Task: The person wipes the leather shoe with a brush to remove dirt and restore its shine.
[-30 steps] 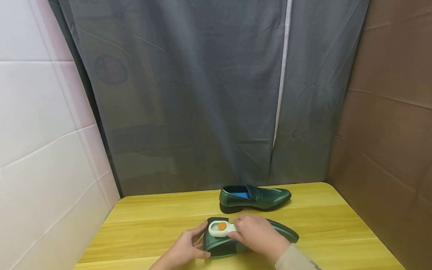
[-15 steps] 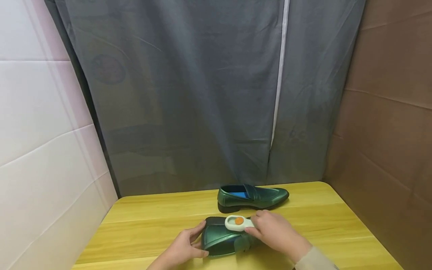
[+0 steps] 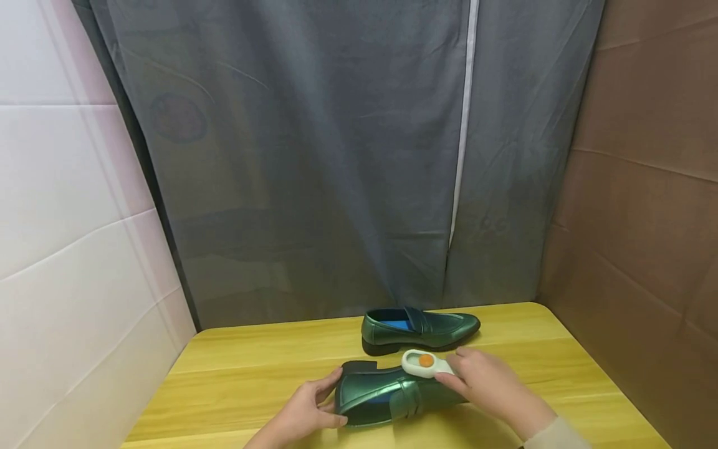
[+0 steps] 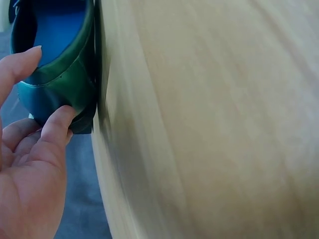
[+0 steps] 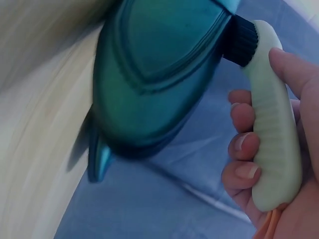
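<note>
A dark green loafer [image 3: 364, 393] is tipped on its side near the table's front, toe to the right. My left hand [image 3: 303, 408] holds it at the heel, thumb by the opening and fingers behind, as the left wrist view shows on the loafer's heel [image 4: 55, 89]. In my right hand [image 3: 490, 383] I grip a pale green cleaning brush [image 3: 412, 365] with an orange button. Seen from the right wrist, its dark bristles [image 5: 241, 40] meet the upper side of the loafer [image 5: 159, 94], and my fingers wrap the ribbed handle [image 5: 274, 129].
The matching green loafer [image 3: 443, 330] stands upright behind, close to the table's back edge, its blue insole showing. An orange strap [image 5: 270, 224] hangs from the brush handle. Grey curtain [image 3: 314, 187] closes off the back of the yellow wooden table [image 3: 252, 362].
My right hand has slid the brush rightward along the loafer's raised side, from the heel to past the middle. The left hand keeps its hold at the heel.
</note>
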Tool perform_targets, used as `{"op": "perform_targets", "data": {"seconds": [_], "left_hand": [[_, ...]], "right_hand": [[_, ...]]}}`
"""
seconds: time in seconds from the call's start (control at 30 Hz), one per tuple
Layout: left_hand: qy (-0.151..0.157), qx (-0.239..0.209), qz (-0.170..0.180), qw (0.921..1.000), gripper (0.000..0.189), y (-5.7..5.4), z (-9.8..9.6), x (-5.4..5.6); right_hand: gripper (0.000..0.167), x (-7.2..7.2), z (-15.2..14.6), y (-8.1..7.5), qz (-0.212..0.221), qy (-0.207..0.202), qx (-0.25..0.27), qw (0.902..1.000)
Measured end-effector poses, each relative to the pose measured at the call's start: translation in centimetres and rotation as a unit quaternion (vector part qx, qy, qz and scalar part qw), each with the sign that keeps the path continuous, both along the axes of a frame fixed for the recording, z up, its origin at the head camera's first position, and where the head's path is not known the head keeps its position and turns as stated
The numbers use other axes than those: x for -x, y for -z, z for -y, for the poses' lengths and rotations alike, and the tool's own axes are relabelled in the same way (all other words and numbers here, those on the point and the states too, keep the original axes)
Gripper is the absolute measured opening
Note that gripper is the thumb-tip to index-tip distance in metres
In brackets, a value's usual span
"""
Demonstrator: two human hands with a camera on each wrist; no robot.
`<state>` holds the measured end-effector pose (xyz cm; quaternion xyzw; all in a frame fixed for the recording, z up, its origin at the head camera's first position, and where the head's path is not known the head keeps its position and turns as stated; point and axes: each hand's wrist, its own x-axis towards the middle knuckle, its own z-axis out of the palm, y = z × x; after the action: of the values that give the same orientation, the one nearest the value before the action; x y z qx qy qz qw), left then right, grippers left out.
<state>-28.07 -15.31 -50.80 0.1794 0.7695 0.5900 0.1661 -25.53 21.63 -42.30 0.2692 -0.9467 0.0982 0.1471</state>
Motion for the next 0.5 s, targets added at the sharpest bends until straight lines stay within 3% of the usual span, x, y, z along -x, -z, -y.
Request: {"op": "perform_targets", "data": {"seconds": [0.1, 0.33, 0.5], "left_hand": [[-0.002, 0.008, -0.003, 1.0000, 0.094, -0.1, 0.0, 0.1], [-0.004, 0.020, -0.009, 0.9997, 0.092, -0.3, -0.1, 0.3], [0.000, 0.013, 0.000, 0.9999, 0.092, -0.2, 0.0, 0.6]], "right_hand": [[0.027, -0.3, -1.3, 0.4, -0.018, 0.008, 0.011, 0.9997], [0.026, -1.3, -4.2, 0.9, 0.006, 0.050, 0.032, 0.9982], [0.025, -2.1, -6.0, 1.1, -0.001, 0.069, 0.041, 0.9968]]}}
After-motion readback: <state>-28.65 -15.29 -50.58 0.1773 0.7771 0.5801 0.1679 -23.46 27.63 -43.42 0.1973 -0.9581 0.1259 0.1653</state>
